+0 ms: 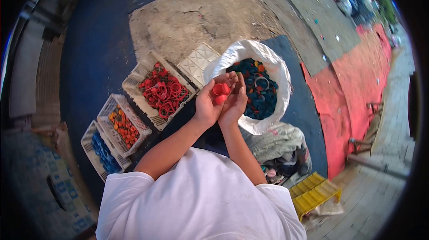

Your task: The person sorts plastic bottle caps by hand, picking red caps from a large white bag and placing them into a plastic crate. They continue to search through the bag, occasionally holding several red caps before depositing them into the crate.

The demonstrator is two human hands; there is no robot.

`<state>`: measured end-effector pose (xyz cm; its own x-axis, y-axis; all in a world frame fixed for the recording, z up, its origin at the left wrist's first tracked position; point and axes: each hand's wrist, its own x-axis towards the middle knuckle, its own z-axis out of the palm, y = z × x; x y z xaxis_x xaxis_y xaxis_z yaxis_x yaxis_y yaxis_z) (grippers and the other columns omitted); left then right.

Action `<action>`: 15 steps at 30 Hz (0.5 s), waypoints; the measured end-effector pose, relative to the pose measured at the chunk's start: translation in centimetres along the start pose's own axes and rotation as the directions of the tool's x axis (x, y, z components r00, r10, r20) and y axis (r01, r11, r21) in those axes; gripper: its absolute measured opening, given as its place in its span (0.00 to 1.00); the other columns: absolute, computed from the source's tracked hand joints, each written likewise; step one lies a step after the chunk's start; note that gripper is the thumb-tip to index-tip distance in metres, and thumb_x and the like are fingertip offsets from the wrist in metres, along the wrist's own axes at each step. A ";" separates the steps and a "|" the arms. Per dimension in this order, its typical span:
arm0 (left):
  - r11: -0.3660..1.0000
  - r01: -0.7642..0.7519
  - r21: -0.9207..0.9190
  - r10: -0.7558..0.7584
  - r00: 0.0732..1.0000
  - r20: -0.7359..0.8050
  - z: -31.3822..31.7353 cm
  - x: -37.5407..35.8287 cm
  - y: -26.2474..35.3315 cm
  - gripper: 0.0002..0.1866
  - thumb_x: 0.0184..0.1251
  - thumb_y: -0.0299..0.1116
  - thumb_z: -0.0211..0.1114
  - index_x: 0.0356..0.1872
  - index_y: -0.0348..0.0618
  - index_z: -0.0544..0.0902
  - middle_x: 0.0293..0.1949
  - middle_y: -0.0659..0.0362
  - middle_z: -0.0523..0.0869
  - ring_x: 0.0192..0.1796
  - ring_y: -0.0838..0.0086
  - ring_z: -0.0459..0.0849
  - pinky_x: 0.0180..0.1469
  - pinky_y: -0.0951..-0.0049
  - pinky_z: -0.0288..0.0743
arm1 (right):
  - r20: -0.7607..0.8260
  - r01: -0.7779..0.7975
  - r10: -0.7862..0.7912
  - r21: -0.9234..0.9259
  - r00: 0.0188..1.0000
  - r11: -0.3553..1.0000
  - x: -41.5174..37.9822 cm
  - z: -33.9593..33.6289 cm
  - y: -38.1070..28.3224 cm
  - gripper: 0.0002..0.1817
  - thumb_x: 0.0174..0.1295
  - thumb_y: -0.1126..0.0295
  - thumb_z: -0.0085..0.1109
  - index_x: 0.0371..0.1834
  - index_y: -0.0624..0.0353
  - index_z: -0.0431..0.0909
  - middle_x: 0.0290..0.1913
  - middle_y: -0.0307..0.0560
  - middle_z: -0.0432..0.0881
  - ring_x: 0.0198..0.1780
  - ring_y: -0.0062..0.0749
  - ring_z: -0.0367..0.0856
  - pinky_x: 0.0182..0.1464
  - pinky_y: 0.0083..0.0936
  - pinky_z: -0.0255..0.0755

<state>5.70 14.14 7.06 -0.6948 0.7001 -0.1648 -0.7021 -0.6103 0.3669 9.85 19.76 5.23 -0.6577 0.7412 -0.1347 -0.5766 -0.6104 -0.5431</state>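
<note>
In the head view my left hand (206,105) and my right hand (234,106) are cupped together, palms up. Red plastic caps (220,89) lie in the hollow between them, held by both hands. Just past my right hand stands a white woven sack (280,72) with its rim rolled open. Inside it are many dark green and blue caps (261,99), mixed with some orange and red ones. Left of my hands, a white plastic crate (134,78) holds red caps and rings (165,90).
A smaller crate of orange caps (123,126) and one of blue caps (105,152) stand at the left. An overturned white crate (199,63) lies behind. A grey cloth bundle (279,144) and a yellow plastic crate (315,193) sit at the lower right. Red sheeting (342,106) covers the floor at the right.
</note>
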 end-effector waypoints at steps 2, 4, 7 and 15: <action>0.998 -0.070 -0.008 0.070 0.997 -0.023 0.5 -1.1 1.2 0.22 0.81 0.40 0.48 0.63 0.34 0.77 0.69 0.48 0.78 0.74 0.57 0.73 0.80 0.56 0.60 | 0.056 -0.043 0.046 -0.048 0.997 0.998 -0.6 0.8 0.6 0.37 0.73 0.52 0.51 0.79 0.64 0.59 0.75 0.53 0.67 0.76 0.39 0.66 0.79 0.37 0.58; 0.988 -0.143 -0.059 0.139 0.989 -0.057 -0.3 -2.1 2.0 0.22 0.80 0.40 0.49 0.63 0.35 0.77 0.69 0.49 0.78 0.74 0.58 0.73 0.80 0.56 0.60 | 0.074 -0.106 0.118 -0.154 0.990 0.982 -1.3 1.7 1.3 0.36 0.73 0.52 0.50 0.78 0.64 0.61 0.75 0.52 0.68 0.76 0.39 0.66 0.79 0.38 0.58; 0.962 -0.254 -0.100 0.239 0.962 -0.134 -1.9 -3.9 3.4 0.20 0.78 0.40 0.52 0.61 0.37 0.78 0.68 0.50 0.79 0.74 0.59 0.72 0.80 0.56 0.59 | 0.041 -0.268 0.279 -0.181 0.959 0.946 -2.9 2.8 3.1 0.36 0.72 0.52 0.49 0.77 0.64 0.64 0.74 0.53 0.71 0.75 0.41 0.68 0.78 0.39 0.61; 0.865 -0.502 -0.019 0.452 0.794 -0.406 -7.2 -11.1 6.7 0.21 0.80 0.39 0.52 0.66 0.39 0.76 0.71 0.53 0.77 0.76 0.58 0.70 0.80 0.55 0.58 | 0.019 -0.611 0.624 -0.184 0.781 0.770 -8.3 4.6 8.1 0.33 0.73 0.57 0.40 0.77 0.66 0.62 0.74 0.55 0.71 0.75 0.45 0.69 0.77 0.40 0.62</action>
<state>7.53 -0.39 4.73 -0.9327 0.1296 -0.3365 -0.2611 -0.8862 0.3827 8.45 7.39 5.77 -0.8830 0.1923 -0.4282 0.0470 -0.8714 -0.4882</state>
